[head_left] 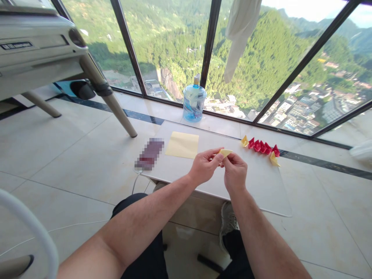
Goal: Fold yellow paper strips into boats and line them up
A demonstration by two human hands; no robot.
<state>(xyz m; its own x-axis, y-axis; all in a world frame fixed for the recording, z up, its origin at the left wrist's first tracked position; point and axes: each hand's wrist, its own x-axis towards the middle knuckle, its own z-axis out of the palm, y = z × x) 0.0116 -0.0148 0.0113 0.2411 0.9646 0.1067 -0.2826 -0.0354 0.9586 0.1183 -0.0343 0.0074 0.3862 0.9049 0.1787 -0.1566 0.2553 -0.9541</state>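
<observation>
A small folded piece of yellow paper (226,152) is pinched between my two hands, above the middle of a low white table. My left hand (205,164) grips its left side with thumb and fingers. On the other side, my right hand (235,170) presses it with the fingertips; part of the paper is hidden behind the fingers. A flat sheet of yellow paper (182,145) lies on the table to the left of my hands. At the table's right end stand several red folded paper boats (263,147) in a row, with a yellow paper boat (245,141) at one end and another yellow boat (274,159) at the other.
The low white table (255,186) sits before my knees. A blurred-out phone-like object (149,154) with a white cable lies on its left edge. Behind stands a blue water jug (193,101) by the tall windows. A grey machine on legs (37,50) occupies the left.
</observation>
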